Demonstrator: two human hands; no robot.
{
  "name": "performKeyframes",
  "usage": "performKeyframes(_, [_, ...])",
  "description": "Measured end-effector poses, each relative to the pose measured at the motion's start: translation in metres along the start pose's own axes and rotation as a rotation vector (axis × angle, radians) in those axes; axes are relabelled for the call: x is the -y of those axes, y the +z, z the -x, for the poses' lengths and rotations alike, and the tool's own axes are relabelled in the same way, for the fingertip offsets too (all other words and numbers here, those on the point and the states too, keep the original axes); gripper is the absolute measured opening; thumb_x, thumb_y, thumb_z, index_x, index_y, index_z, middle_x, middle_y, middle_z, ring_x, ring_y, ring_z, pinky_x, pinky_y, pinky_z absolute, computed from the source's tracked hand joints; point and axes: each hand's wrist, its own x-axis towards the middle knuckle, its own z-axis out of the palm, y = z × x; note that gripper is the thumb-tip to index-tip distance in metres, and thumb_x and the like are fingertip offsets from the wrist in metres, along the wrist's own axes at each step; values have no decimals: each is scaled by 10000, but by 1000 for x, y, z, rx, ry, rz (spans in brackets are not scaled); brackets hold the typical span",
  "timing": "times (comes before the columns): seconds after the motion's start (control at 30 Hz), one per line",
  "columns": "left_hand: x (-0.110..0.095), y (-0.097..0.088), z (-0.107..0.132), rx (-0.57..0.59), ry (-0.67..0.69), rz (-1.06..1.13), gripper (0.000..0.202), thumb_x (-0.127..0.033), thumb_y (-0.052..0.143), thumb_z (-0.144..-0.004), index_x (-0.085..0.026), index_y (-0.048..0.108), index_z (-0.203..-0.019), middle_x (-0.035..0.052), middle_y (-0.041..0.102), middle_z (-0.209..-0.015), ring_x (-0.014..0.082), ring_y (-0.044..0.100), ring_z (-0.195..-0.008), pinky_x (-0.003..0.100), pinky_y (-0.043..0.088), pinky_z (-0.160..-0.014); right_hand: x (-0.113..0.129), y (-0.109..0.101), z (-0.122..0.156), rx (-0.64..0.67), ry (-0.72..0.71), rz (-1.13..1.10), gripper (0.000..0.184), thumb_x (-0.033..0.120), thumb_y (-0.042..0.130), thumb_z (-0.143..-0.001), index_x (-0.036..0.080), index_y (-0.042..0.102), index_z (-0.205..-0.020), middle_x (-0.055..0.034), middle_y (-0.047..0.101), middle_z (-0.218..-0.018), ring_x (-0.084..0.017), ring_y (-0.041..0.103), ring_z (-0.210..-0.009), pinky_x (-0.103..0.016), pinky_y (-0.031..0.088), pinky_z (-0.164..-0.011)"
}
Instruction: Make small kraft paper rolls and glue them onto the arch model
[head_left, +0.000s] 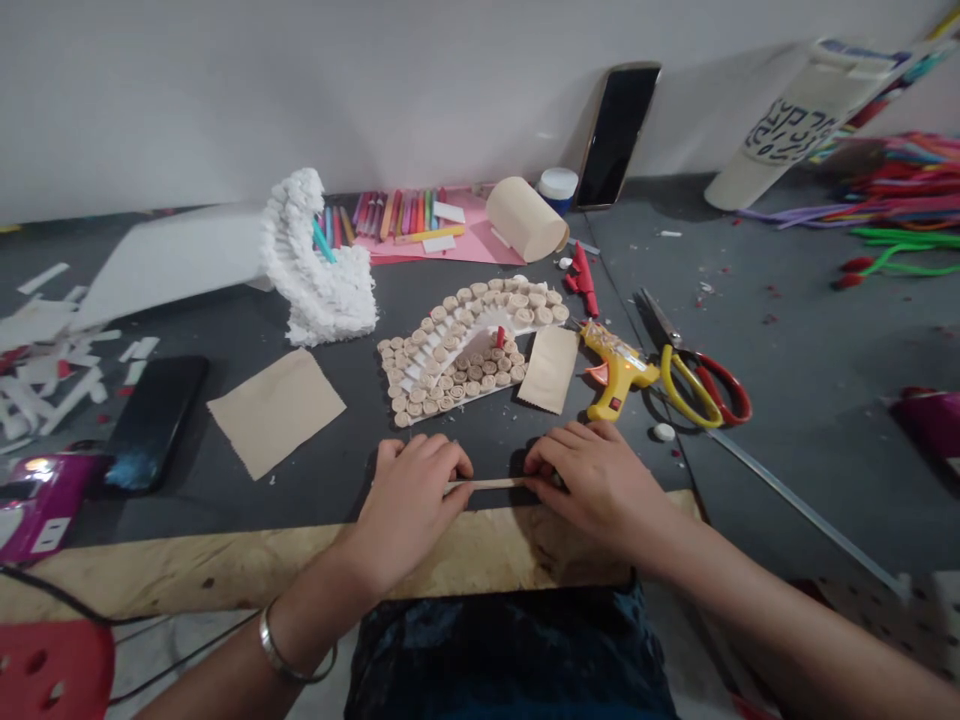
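Note:
Between my two hands stretches a thin rolled strip of tan paper [497,484], close to the table's front edge. My left hand [415,500] pinches its left end, and my right hand [589,475] closes on its right end. Just beyond them stands a small arched bridge model [457,350] covered in tan paper coils. Leaning at its right side is a small tan paper piece [549,370]. A larger square of tan paper [277,411] lies flat to the left. Near my right hand rests a yellow glue gun [616,370].
Scissors [697,385] and a glue stick [806,512] lie right. A white textured model [311,265], marker pens [405,213], a paper roll [527,220] and an upright phone [619,135] stand behind. Another phone [156,425] and white scraps [56,385] lie left; pipe cleaners [900,190] lie far right.

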Motion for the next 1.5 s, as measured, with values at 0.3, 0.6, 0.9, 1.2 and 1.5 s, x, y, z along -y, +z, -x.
performKeyframes(0.3, [-5, -1, -3, -16, 117, -77, 115, -126, 509, -872, -180, 565, -787, 47, 652, -947, 232, 581, -959, 377, 369, -804, -2, 4, -5, -90, -147, 64, 69, 138, 645, -824, 159, 637, -759, -54, 664, -790, -216, 585, -804, -324, 352, -716])
performKeyframes(0.6, [-22, -74, -25, -440, 200, 215, 100, -210, 480, -899, -217, 578, -881, 0, 683, -817, 165, 613, -763, 284, 439, -648, -3, -86, -28, -542, -246, -126, 160, 72, 489, -863, 190, 576, -799, -11, 649, -733, -137, 587, -669, -242, 420, -613])
performKeyframes(0.9, [-41, -138, -27, -877, 382, 163, 186, -140, 505, -851, -253, 649, -886, -8, 672, -790, 128, 579, -681, 278, 486, -634, 14, -149, -54, -765, -281, -89, 243, 165, 479, -932, 205, 640, -1109, -38, 725, -928, -149, 669, -791, -246, 503, -679])
performKeyframes(1.2, [-34, -141, -41, -929, 483, 68, 212, -106, 489, -864, -248, 645, -891, -4, 679, -821, 130, 596, -737, 289, 495, -667, 10, -156, -70, -630, -207, -136, 230, 132, 465, -913, 227, 670, -954, -27, 709, -882, -162, 666, -781, -251, 486, -642])
performKeyframes(1.5, [-36, -138, -47, -906, 482, 62, 224, -114, 507, -873, -257, 645, -976, -13, 684, -808, 129, 633, -725, 266, 518, -651, 20, -144, -80, -755, -229, -247, 204, 91, 361, -829, 202, 532, -824, -13, 603, -683, -145, 566, -629, -247, 429, -562])
